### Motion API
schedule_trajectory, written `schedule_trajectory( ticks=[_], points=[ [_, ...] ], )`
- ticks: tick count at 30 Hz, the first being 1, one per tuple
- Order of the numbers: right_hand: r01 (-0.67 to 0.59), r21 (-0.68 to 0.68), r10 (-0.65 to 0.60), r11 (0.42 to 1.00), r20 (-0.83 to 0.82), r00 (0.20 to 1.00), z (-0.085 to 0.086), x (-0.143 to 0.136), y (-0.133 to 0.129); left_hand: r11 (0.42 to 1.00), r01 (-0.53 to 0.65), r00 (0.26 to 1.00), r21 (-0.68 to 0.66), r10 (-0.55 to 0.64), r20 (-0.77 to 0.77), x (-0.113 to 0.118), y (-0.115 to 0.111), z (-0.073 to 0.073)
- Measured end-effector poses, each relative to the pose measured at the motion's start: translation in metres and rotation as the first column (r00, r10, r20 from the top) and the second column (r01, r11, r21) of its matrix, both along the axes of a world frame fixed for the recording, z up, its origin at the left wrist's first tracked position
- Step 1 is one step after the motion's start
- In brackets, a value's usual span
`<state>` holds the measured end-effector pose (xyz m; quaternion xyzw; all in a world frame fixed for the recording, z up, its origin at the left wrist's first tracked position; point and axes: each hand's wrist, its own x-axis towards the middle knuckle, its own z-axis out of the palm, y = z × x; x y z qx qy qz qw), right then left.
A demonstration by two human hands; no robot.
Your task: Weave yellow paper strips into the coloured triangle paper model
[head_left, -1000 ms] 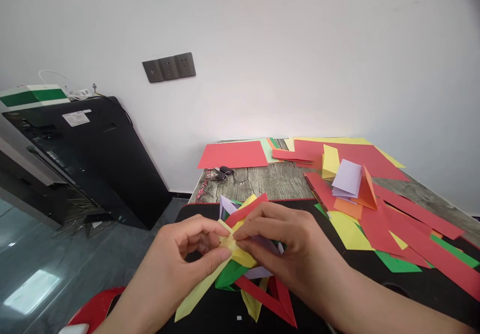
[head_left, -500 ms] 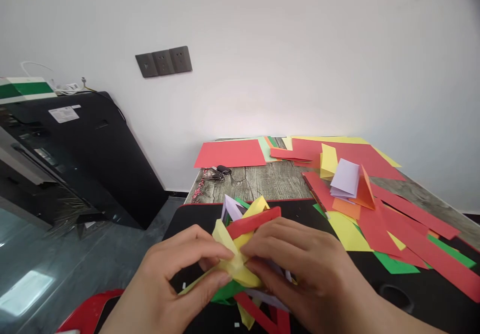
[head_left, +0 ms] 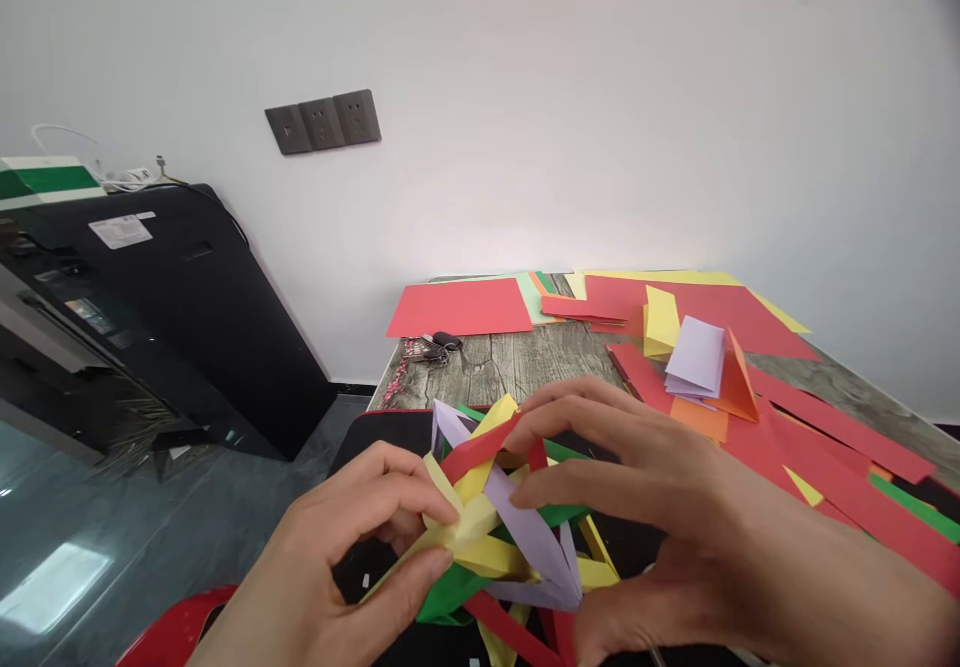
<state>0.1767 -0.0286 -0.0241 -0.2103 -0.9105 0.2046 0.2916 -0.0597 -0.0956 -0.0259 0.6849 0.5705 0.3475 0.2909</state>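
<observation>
In head view, L hand (head_left: 315,537) has its grip closed on a pale yellow folded paper strip (head_left: 474,519), pinched betw. thumb and fingers at L side of an openwork shape of interlaced red, green, lilac and yellow paper strips (head_left: 525,527). This shape is at bottom centre, over a black surface w/ red edge (head_left: 375,437). R hand (head_left: 690,497) is spread open around its R side, thumb and fingers well apart. Step in hand is, I judge, fitting the strip into the weave; next move prob. calls for steady L pinch and light R support, w/o crushing. Hidden: part of strip behind L fingers, and shape's underside. Whether R fingertips touch paper, I cannot tell. Bottom edge cuts off lowest strips.
</observation>
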Motion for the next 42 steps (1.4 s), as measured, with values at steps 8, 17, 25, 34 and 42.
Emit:
schedule_trajectory(
  ticks=[8, 17, 25, 34, 42],
  points=[
    [-0.008, -0.048, 0.016, 0.999, 0.167, 0.986, -0.004, -0.003, 0.008, 0.999, 0.027, 1.000, 0.036, -0.027, 0.008, 0.001, 0.002, -0.003],
    [-0.031, 0.053, 0.023, 0.998, 0.144, 0.989, -0.012, -0.013, 0.006, 0.998, -0.023, 1.000, 0.063, 0.024, -0.020, 0.003, -0.001, -0.001],
    [0.013, 0.157, -0.037, 0.988, 0.156, 0.987, -0.009, -0.018, -0.005, 0.988, -0.012, 0.993, 0.154, 0.030, -0.117, 0.006, -0.001, 0.001],
    [-0.016, 0.184, -0.020, 0.983, 0.191, 0.981, -0.008, -0.007, -0.006, 0.996, -0.025, 0.997, 0.089, 0.031, -0.072, 0.013, 0.006, 0.006],
    [-0.040, 0.152, 0.015, 0.988, 0.161, 0.987, -0.011, -0.006, -0.004, 0.999, -0.047, 0.997, 0.005, 0.047, -0.058, 0.016, 0.017, 0.013]
  ],
)
